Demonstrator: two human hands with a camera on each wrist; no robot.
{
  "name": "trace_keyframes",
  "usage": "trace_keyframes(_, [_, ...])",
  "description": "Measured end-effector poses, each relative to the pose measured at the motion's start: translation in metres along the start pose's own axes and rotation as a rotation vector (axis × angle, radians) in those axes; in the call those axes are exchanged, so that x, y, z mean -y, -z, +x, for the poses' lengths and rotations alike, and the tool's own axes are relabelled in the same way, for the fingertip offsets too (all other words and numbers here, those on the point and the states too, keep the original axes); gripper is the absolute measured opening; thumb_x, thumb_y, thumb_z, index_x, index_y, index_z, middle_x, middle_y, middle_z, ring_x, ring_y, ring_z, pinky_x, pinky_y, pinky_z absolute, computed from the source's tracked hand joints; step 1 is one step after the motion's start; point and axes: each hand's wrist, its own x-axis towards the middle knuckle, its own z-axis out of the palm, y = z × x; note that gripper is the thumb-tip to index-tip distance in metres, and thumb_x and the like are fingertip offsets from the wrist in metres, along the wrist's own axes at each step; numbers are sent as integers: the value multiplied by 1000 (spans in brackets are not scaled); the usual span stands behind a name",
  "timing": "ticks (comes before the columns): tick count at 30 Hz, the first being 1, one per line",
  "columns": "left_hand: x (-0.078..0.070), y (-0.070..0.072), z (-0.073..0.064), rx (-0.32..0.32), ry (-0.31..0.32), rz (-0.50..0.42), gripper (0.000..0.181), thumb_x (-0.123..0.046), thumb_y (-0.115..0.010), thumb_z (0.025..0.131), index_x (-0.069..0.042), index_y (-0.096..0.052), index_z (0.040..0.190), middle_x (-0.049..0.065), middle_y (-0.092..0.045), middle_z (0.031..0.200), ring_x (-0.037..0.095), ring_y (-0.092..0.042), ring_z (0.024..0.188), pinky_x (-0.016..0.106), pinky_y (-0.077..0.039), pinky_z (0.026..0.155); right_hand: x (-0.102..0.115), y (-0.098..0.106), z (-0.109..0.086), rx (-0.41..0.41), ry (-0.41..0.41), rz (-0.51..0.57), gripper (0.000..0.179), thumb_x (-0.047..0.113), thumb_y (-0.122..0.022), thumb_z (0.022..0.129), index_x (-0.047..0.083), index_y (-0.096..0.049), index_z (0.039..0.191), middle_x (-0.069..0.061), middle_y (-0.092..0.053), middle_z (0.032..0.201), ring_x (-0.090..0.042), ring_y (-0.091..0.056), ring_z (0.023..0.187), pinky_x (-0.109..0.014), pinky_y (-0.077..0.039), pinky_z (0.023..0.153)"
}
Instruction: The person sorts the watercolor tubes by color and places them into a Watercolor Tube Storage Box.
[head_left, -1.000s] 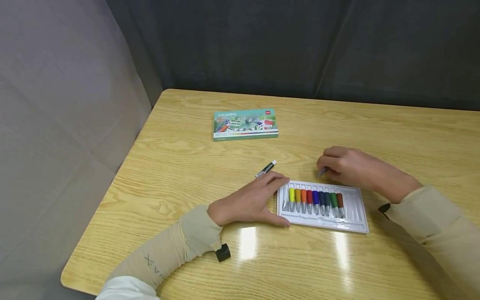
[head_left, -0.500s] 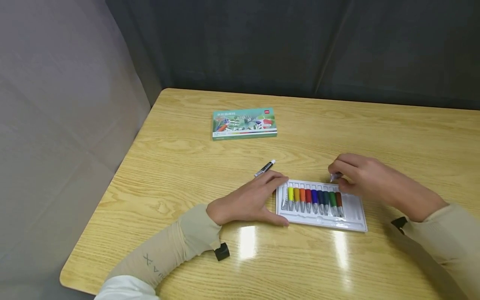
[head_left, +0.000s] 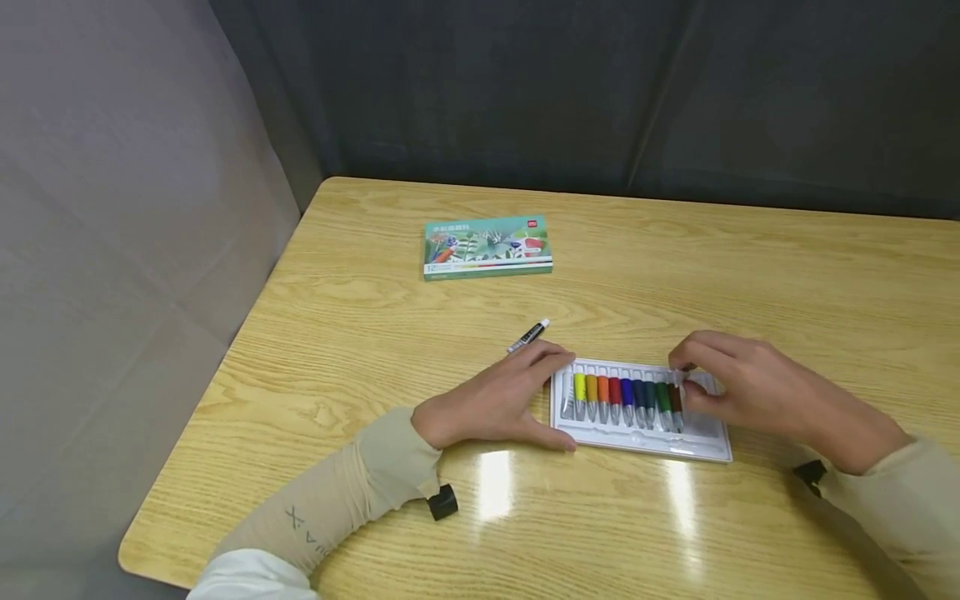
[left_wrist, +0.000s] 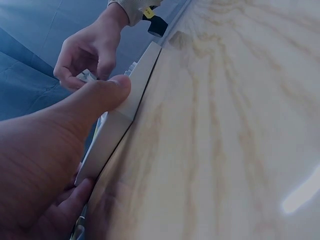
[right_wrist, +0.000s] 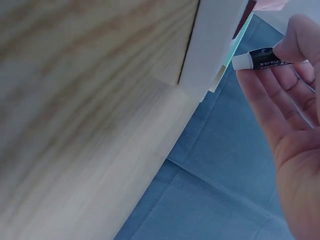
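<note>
A white plastic tray (head_left: 708,448) lies on the table with a row of paint tubes, silver-bodied with coloured bands, from yellow at the left to brown at the right. My left hand (head_left: 504,402) grips the tray's left end, thumb on the near edge and fingers at the far corner. Over the tray's right part, my right hand (head_left: 738,382) pinches a small paint tube (right_wrist: 266,59) between thumb and fingers. That tube shows a white cap and a black label in the right wrist view; the rest of it is hidden by the hand.
Behind the left fingers, a loose paint tube (head_left: 529,334) with a black label and white cap lies on the wooden table (head_left: 337,350). Farther back is a green illustrated paint box (head_left: 487,248). Dark curtain hangs beyond the table's back edge.
The right hand has moved right and nearer, from behind the tray to over its right part, carrying the paint tube. The left hand keeps its grip on the tray.
</note>
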Motion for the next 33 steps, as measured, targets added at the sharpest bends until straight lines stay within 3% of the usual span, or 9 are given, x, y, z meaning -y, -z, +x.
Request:
trace_keyframes(13, [2,-1,1,-5,3,9,112,-69,-79,78,-12,-32,162,1,-38,159,15,-40,148,31,-36,126,1,-2,-14,-13,-17,55,39,40,-39,103,16,-66,91,8,-67,91,-2,-57,73,-12,-45,59])
trace_keyframes(16, [2,-1,0,-9,2,11,112,-70,-79,78,-13,-33,162,1,-38,159,15,-40,147,31,-36,126,0,-1,-15,-5,8,62,27,34,-48,102,19,-65,88,9,-68,91,-2,-58,76,-13,-47,62])
trace_keyframes(20, [1,-1,0,-12,4,8,112,-70,-79,78,-13,-32,162,1,-37,160,15,-40,148,32,-36,126,-1,1,-13,17,29,52,34,36,-47,106,18,-72,91,8,-71,92,-5,-63,77,-13,-51,65])
trace_keyframes(23, [1,-1,-1,-13,2,4,112,-69,-80,78,-14,-32,162,1,-37,160,16,-40,148,32,-36,126,-1,2,-11,32,52,43,50,43,-38,108,15,-78,96,6,-72,93,-6,-64,78,-13,-52,65])
trace_keyframes(33, [0,-2,0,-16,0,5,111,-69,-79,78,-13,-34,162,1,-38,159,15,-41,147,32,-37,126,2,1,-12,40,88,38,53,45,-39,108,17,-80,88,5,-70,93,-7,-63,80,-15,-53,67])
